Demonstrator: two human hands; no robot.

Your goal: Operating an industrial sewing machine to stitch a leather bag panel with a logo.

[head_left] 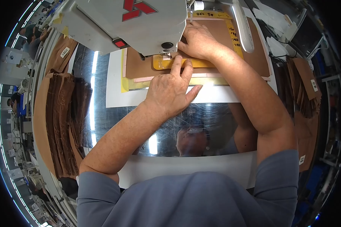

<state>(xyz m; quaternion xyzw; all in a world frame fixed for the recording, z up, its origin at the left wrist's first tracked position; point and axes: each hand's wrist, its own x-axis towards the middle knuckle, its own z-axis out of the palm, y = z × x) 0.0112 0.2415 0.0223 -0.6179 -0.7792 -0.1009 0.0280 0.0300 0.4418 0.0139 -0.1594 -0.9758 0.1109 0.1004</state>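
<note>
My left hand point(170, 89) lies on the near edge of a yellow template frame point(203, 63), close to the sewing area, with its fingers spread and thumb held out. My right hand point(201, 41) rests farther in, over brown fabric point(140, 69) inside the frame; its fingertips are partly hidden beside the sewing machine head point(147, 30). Neither hand visibly grips anything. Beneath the brown fabric show a pale pink layer, a yellowish sheet point(155, 83) and a white sheet point(115, 90). The machine's head hides the needle point.
A shiny metal tabletop point(166, 132) extends toward me. Stacks of brown fabric pieces stand at the left point(58, 121) and the right point(303, 83). A long white lamp point(243, 26) hangs near my right forearm. Other people work at the far left.
</note>
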